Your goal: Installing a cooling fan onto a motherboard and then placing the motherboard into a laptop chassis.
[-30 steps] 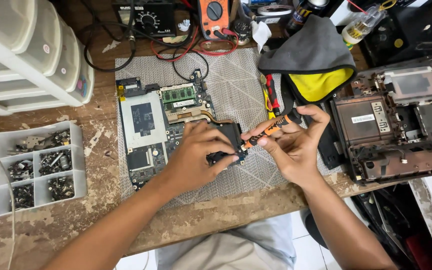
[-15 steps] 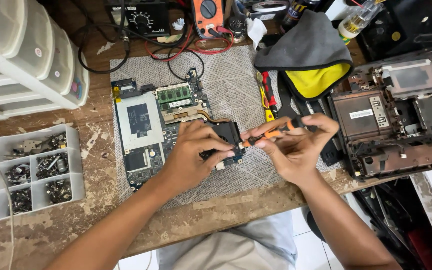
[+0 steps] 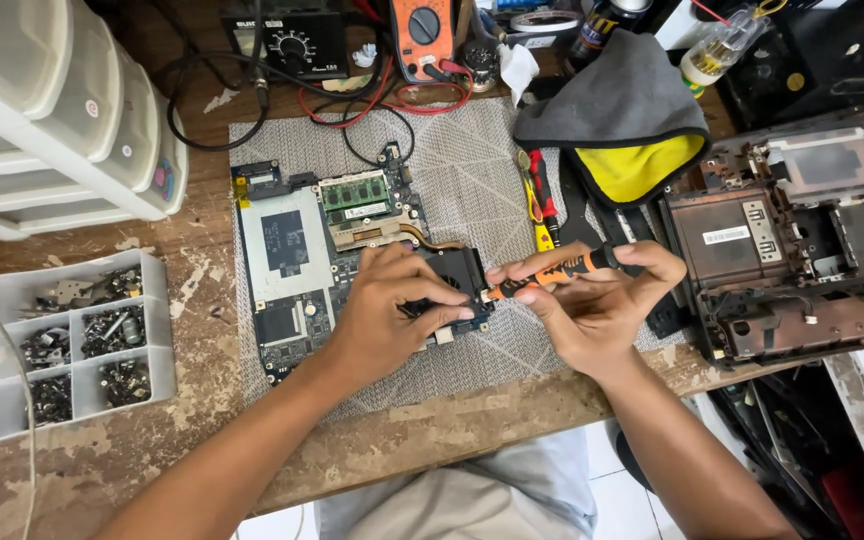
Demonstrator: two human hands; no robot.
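Left hand (image 3: pixel 392 315) presses the black fan (image 3: pixel 452 275) on the circuit board (image 3: pixel 292 270), fingers closed over it. Right hand (image 3: pixel 597 300) fingers grip an orange-black screwdriver (image 3: pixel 552 273), tip at the fan's edge, on the bench (image 3: pixel 192 440) mat (image 3: pixel 472 170).

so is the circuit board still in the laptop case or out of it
Out. The circuit board lies bare on the grey mat, while the empty laptop case sits apart to its right on the table.
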